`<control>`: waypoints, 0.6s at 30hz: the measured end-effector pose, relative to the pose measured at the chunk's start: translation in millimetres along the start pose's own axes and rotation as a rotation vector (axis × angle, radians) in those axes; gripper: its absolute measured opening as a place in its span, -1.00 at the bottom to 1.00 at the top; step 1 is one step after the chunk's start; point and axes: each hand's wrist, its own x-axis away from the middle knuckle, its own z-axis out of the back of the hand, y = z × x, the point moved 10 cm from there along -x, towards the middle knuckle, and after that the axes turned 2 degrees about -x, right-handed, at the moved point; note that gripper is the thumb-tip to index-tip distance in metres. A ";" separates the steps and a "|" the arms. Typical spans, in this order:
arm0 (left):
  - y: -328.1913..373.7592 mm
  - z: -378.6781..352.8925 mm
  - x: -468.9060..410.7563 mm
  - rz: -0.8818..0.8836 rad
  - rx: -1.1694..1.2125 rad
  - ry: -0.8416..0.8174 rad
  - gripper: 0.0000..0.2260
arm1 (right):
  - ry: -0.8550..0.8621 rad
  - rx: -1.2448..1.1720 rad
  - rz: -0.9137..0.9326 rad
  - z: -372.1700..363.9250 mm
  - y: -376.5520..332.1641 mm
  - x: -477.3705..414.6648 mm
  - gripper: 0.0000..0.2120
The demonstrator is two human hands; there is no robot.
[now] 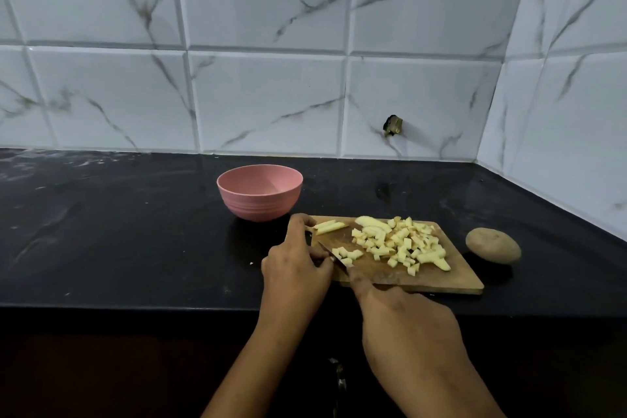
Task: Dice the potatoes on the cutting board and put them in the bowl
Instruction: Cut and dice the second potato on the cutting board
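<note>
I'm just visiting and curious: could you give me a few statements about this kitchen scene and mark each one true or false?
1. The pink bowl already holds potato cubes. False: the part of its inside that shows is bare. The diced potato lies on the cutting board.
2. The right hand holds the knife. True.
3. The whole unpeeled potato sits on the board. False: it lies on the black counter, to the right of the board.
4. The left hand is at the board's left end, beside the blade. True.
</note>
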 end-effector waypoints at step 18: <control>-0.2 -36.2 -43.4 -0.040 -0.209 -0.060 -0.74 | 0.237 -0.271 -0.068 29.6 34.4 19.9 -0.55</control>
